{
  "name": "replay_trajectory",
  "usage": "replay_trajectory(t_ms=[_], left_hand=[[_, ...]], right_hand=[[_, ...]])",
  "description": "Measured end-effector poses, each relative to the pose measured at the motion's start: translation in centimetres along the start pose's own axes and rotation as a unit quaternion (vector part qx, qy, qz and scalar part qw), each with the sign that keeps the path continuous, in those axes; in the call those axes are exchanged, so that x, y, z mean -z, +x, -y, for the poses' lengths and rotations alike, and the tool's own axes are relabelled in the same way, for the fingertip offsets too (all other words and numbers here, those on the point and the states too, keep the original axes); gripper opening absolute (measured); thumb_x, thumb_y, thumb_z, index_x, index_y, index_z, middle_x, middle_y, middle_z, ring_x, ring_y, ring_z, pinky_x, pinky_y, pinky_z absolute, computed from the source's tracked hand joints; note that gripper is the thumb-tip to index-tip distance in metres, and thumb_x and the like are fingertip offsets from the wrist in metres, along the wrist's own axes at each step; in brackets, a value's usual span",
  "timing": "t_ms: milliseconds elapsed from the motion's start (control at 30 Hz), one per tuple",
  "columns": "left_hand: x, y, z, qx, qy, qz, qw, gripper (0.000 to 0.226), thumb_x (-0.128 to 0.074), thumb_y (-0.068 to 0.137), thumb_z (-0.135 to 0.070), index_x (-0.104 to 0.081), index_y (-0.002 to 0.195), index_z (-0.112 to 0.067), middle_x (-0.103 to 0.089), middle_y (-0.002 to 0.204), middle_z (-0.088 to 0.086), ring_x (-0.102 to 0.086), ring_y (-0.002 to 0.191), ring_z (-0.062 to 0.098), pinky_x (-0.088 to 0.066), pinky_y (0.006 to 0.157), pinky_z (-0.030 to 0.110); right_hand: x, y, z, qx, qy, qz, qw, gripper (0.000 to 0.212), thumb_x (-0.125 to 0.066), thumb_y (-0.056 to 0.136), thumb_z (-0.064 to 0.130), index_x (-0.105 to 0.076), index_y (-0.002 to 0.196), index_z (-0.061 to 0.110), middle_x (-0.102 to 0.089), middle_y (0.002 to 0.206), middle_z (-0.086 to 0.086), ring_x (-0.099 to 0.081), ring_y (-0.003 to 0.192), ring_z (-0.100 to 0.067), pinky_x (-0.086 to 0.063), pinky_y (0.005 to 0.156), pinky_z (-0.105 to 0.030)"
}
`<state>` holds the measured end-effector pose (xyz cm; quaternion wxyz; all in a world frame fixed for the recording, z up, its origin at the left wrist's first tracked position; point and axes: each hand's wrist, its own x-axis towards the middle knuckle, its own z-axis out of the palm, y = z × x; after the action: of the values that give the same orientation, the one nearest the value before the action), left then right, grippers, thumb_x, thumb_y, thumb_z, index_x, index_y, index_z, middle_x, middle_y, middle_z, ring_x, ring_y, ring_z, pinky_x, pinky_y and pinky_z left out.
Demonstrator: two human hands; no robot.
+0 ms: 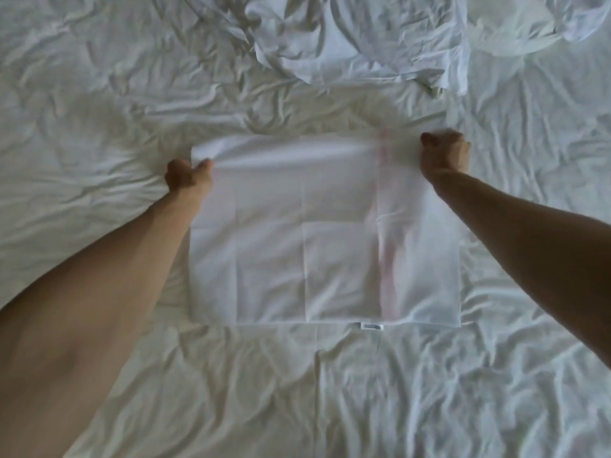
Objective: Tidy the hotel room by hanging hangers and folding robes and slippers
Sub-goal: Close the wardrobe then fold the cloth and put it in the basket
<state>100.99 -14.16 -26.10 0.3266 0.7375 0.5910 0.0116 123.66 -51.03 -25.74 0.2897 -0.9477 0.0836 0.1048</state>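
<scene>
Head view, one item: white folded cloth (317, 233), flat on the rumpled bed sheet (99, 94), its label (371, 326) at the edge nearest you. Your left hand (186, 175) pinches the far left corner; your right hand (444, 157) has fingers curled on the far right corner. Both hands sit at the far edge, so the cloth lies toward you from your fingers. Crumpled white linen (357, 44) lies beyond.

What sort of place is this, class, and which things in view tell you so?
Probably a bedroom, perhaps a hotel's: the view looks down on a bed covered by a wrinkled white sheet, with loose white linen bunched at the far side and a flat folded white cloth being handled.
</scene>
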Motion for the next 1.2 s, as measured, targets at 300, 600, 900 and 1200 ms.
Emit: replay_trajectory(t_ms=[300,600,900,1200], left_hand=[[-0.4,0.1,-2.1,-0.047,-0.025,0.037,0.998,0.036,-0.065,0.091,-0.034,-0.073,0.100,-0.001,-0.066,0.089,0.008,-0.065,0.090,0.023,-0.042,0.070,0.026],[1.8,1.2,-2.0,-0.015,-0.052,0.125,0.991,0.034,-0.068,0.069,-0.034,-0.078,0.091,-0.010,-0.076,0.096,0.015,-0.072,0.090,0.026,-0.057,0.075,0.040],[0.8,2.0,-3.1,-0.068,-0.037,0.096,0.992,0.038,-0.066,0.088,-0.045,-0.072,0.092,-0.008,-0.074,0.111,0.011,-0.068,0.109,0.022,-0.053,0.092,0.032],[2.2,0.6,-7.0,-0.107,-0.066,0.054,0.991,0.020,-0.069,0.080,-0.027,-0.079,0.090,-0.013,-0.075,0.087,0.003,-0.071,0.083,0.015,-0.054,0.070,0.023]], right_hand=[[1.6,-0.9,0.2,0.033,-0.065,-0.110,0.991,0.038,-0.062,0.089,0.029,-0.055,0.124,0.014,-0.054,0.132,-0.012,-0.050,0.122,-0.031,-0.038,0.096,-0.039],[-10.0,-30.4,5.3,0.400,-0.114,0.195,0.888,0.058,-0.063,0.082,0.049,-0.054,0.127,0.014,-0.052,0.119,-0.003,-0.052,0.104,-0.025,-0.048,0.086,-0.041],[-16.9,-37.8,8.2,0.247,-0.183,0.198,0.931,0.114,-0.055,0.064,0.078,-0.036,0.148,0.004,-0.042,0.143,-0.013,-0.040,0.131,-0.031,-0.033,0.111,-0.051],[-12.9,-33.8,10.7,0.118,-0.061,0.245,0.960,0.018,-0.049,0.078,0.008,-0.059,0.089,0.017,-0.069,0.095,-0.008,-0.064,0.088,-0.034,-0.041,0.071,-0.034]])
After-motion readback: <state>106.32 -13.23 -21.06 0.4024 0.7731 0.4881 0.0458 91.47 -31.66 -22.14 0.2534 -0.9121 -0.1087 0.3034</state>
